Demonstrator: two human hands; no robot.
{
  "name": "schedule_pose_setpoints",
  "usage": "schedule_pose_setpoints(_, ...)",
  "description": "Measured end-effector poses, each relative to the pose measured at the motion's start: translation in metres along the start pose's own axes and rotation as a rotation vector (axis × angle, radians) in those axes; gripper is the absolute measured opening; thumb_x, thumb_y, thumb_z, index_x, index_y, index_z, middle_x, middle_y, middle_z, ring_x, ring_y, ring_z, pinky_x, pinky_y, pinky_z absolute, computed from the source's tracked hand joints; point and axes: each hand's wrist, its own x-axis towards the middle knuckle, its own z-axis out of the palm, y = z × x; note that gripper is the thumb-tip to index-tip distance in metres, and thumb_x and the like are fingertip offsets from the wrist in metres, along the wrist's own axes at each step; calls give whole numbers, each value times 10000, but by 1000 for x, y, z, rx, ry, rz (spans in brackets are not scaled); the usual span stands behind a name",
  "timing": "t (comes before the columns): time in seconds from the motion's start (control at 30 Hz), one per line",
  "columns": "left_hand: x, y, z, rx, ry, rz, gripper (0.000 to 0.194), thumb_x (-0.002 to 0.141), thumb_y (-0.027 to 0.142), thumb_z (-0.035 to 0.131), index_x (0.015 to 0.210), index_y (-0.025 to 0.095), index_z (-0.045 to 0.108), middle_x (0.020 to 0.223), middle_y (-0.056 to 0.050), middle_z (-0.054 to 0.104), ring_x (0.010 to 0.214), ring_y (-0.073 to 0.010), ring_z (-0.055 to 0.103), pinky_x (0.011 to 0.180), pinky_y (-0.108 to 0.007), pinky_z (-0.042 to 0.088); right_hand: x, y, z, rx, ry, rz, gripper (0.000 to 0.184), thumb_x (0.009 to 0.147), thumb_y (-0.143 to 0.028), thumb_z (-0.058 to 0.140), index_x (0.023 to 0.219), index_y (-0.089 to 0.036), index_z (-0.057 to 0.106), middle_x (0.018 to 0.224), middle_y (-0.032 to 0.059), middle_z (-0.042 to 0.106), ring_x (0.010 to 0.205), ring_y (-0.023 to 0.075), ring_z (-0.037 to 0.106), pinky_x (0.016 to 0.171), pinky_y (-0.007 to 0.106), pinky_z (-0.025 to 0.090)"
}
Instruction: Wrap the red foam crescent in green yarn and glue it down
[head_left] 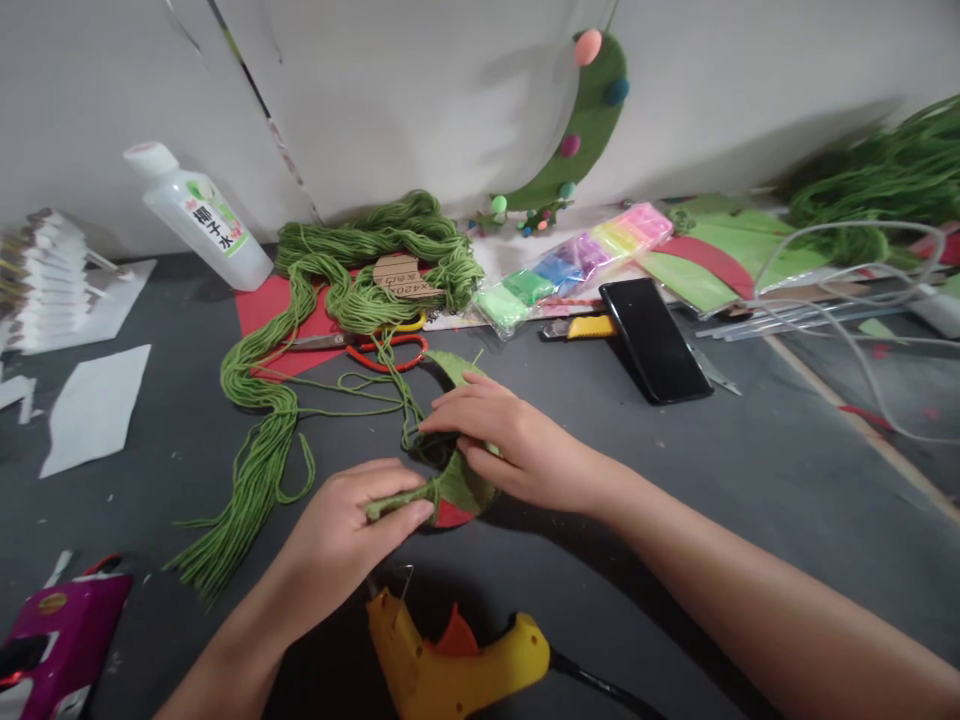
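A green crescent with a strip of red along its lower edge lies between my hands, low over the table. My left hand is closed around its left tip, which has green yarn wound on it. My right hand is curled over the crescent's right side. Its fingertips are at loose strands of green yarn, apparently pinching them; the fingers partly hide the contact. These strands trail back to a large green yarn hank with a cardboard label. Below my hands lies a yellow hot glue gun with an orange trigger.
Red-handled scissors lie beside the hank. Farther right are a yellow utility knife, a black phone and a bag of coloured pompoms. A bottle stands at left. A decorated crescent hangs behind.
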Motion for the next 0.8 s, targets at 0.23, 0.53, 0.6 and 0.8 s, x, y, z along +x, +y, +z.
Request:
schedule_pose_setpoints(0.23,-6,3,-6,-138,-91,-166,162,837,302,525,855,177,626,591,2,649,481,-113,558,499,-202,449,15,-19,-18,70,-254,34,230,854,-107,482,982,-163,665,942,30,702,847,155,611,808,284,439)
schedule_pose_setpoints(0.53,-2,-5,-11,-455,-44,-211,163,796,302,593,822,142,571,603,-33,690,576,-154,662,571,-247,526,35,-11,-18,294,-432,179,132,778,-111,530,821,-130,653,686,-25,587,612,87,485,558,185,373)
schedule_pose_setpoints(0.6,-4,-8,-11,-486,-62,-221,175,800,313,596,846,151,549,562,-26,689,513,-141,647,526,-232,515,34,-9,-14,375,-419,211,102,764,-114,524,773,-132,624,660,-35,541,603,82,448,556,186,361)
schedule_pose_setpoints(0.8,-7,-4,-14,-556,-54,-239,186,765,314,636,807,148,562,441,37,589,379,-99,565,357,-149,393,31,-4,-16,732,-359,201,69,712,-120,480,658,-159,495,854,17,560,789,124,490,727,249,392)
